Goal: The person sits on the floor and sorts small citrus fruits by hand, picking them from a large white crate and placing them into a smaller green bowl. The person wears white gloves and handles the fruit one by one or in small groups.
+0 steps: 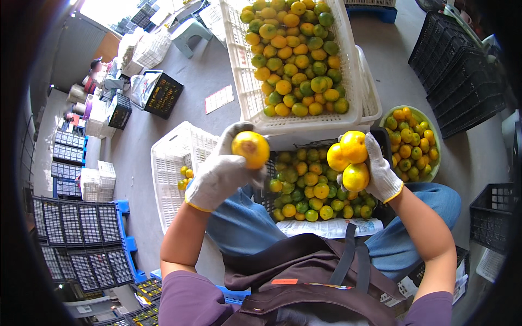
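Observation:
My left hand (222, 171), in a pale knitted work glove with a yellow cuff, grips one yellow-orange citrus fruit (250, 149) that has a brown patch on its skin. In my right hand (379, 169), gloved alike, are three yellow-orange citrus fruits (354, 146) bunched against the palm and fingers. Both hands are raised above a black plastic crate (383, 142) between my knees. Green and orange citrus fruits (310, 191) fill that crate, and newspaper (332, 228) lines its near side. Some fingertips of both hands are hidden.
Ahead stands a large white crate (301, 124) full of citrus fruits. At right is a pale green basin (436, 169) of fruits; left, a white crate (171, 163) holds a few. Black crates (456, 73) are stacked far right. A person (96, 75) is in the left background.

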`<state>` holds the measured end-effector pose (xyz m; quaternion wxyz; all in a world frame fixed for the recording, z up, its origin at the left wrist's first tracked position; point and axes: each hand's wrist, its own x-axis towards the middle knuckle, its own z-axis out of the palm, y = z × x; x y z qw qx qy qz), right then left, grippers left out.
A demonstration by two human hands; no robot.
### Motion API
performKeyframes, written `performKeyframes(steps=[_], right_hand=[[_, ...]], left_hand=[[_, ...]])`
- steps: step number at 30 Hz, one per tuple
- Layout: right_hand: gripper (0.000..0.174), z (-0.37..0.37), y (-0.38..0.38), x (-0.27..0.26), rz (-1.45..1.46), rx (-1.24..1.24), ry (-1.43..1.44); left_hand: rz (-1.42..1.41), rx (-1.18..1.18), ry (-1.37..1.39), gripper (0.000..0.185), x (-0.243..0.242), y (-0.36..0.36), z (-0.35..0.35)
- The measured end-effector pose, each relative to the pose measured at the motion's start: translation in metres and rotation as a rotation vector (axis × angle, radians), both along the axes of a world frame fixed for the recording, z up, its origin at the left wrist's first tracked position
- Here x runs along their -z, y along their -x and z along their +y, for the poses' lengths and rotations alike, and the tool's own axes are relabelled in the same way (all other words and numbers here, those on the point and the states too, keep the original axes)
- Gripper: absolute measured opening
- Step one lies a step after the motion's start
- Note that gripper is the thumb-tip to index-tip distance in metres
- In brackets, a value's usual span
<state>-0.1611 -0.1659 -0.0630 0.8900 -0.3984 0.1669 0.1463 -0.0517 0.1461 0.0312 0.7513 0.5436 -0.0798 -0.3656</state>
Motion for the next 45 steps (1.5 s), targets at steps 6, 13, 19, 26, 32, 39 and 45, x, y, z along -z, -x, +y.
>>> performKeyframes(steps=[6,13,19,26,32,39,45], right_hand=[[0.079,-0.008,0.005,-0.001,-0.022,0.012,-0.022],[0.083,-0.003,0.003,-0.003,-0.015,0.067,0.005],[0.082,-0.004,0.008,-0.001,-0.076,-0.056,0.177],[0.070,-0.007,0.029,-0.002,0.094,0.006,-0.002],[0.067,-0.052,0.039,-0.007,0.114,0.266,-0.158],[0.074,-0.080,0.065,0.004,0.063,0.313,-0.365],[0.073,-0.099,0.099,0.048,0.146,0.367,-0.131]], left_hand=[[0.057,0.022,-0.034,0.066,-0.023,0.017,-0.035],[0.103,0.037,-0.086,0.062,-0.015,0.020,-0.027],[-0.014,0.070,-0.219,0.057,-0.004,0.010,-0.044],[-0.808,0.077,-0.433,0.053,0.058,-0.052,-0.210],[-1.417,0.423,-1.078,0.058,0.109,-0.111,-0.371],[-1.442,0.457,-1.301,0.049,0.130,-0.117,-0.399],[-1.261,0.571,-0.774,0.041,0.085,-0.028,-0.273]])
